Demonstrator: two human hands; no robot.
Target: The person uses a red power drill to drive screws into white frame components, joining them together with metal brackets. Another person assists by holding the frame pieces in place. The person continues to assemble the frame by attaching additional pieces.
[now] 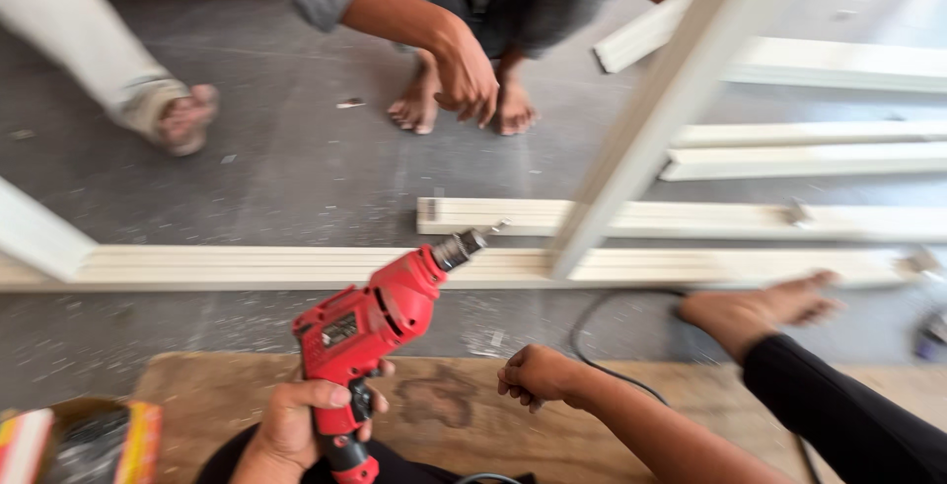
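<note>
- Left hand (296, 423): closed around the grip of a red electric drill (370, 321), index finger across the trigger area.
- Drill held above a wooden board (454, 410), chuck and bit (472, 240) aimed up-right toward a long white frame rail (296, 265) on the grey floor (296, 168).
- Right hand (538, 375): curled into a loose fist, holding nothing, knuckles just above the board.
- Black cord (592, 331) looping behind the right hand; lower end cut off.
- Carton (84, 440) at bottom left: open, dark contents inside, too blurred to identify, partly out of frame.
- Own bare foot (760, 311) resting near the rail, motion-blurred.
- Tilted white upright (671, 99) crossing the view, hiding part of the profiles behind.
- Second person crouched opposite: 1 hand (469, 74) hanging over 2 bare feet, head cut off.
- Third person's foot (178, 114) at upper left, blurred.
</note>
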